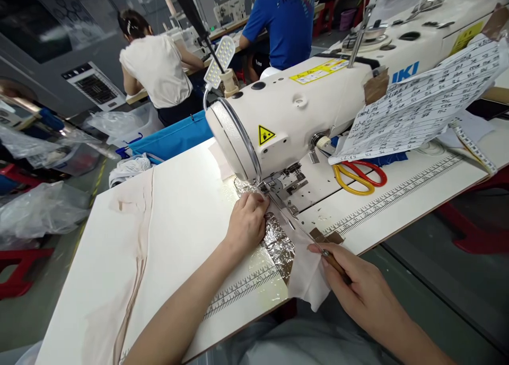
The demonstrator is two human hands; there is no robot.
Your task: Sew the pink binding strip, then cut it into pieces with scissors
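Observation:
My left hand (248,222) is at the needle area of a white sewing machine (278,116), fingers curled and pressed together on a strip of pale pink fabric (308,272). The strip runs from the presser foot toward me and hangs over the table's front edge. In my right hand (358,280) is an awl (336,264) with a wooden handle; its thin metal shaft points up-left along the fabric toward the foot. Under my left hand lies shiny clear tape (278,238) on the table. My left fingertips are partly hidden against the machine.
Yellow-and-red-handled scissors (360,177) lie right of the needle area, below a handwritten sheet (421,100). A measuring tape (473,148) is farther right. More pale fabric (137,259) lies on the left of the white table (186,216). Two people (157,71) sit at machines behind.

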